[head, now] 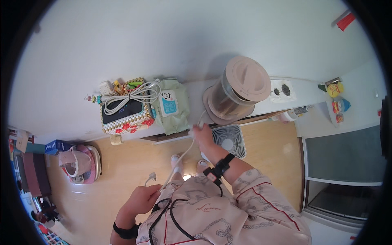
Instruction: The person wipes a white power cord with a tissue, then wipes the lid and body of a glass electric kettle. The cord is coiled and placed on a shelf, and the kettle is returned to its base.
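A white power cord (184,153) runs from the base of a lidded pink kettle-like appliance (235,88) down towards my body. My right hand (202,134) is at the cord near the appliance, its fingers slightly blurred. Lower down, my left hand (144,197) grips the cord close to my shirt, and the plug (152,176) hangs just above that hand. A green pack of wet wipes (173,122) lies left of the appliance. Farther left, a bundled white cable (130,98) rests on a beaded box (127,122) with a dark display.
A white fan (228,141) stands on the floor below the shelf edge. Right of the appliance is a white sheet (283,91) with dark spots, then small figurines (336,89). A pink bucket-like container (74,162) and a blue box (58,146) are at the left.
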Demonstrator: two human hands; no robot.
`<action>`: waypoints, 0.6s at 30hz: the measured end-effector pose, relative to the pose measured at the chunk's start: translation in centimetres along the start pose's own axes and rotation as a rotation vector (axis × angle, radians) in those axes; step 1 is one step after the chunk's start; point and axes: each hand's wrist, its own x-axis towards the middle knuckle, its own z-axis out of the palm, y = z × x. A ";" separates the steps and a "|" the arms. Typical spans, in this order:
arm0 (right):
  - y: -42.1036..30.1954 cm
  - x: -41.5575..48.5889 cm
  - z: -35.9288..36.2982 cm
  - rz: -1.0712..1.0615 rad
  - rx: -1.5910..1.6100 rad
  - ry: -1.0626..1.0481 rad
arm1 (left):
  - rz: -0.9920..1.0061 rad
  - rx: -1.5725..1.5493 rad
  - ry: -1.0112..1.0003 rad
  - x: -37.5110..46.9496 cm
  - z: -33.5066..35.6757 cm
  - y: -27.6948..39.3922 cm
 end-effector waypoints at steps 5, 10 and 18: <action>0.0 -1.8 -0.1 0.031 -0.034 -0.170 | 0.067 0.043 -0.080 0.9 -1.7 -1.1; -1.1 3.6 0.5 -0.025 -0.180 0.131 | 0.193 0.036 -0.190 1.2 -3.1 -2.3; -2.5 -0.9 0.1 0.118 -0.057 -0.048 | 0.203 -0.012 -0.180 2.2 -4.4 -4.5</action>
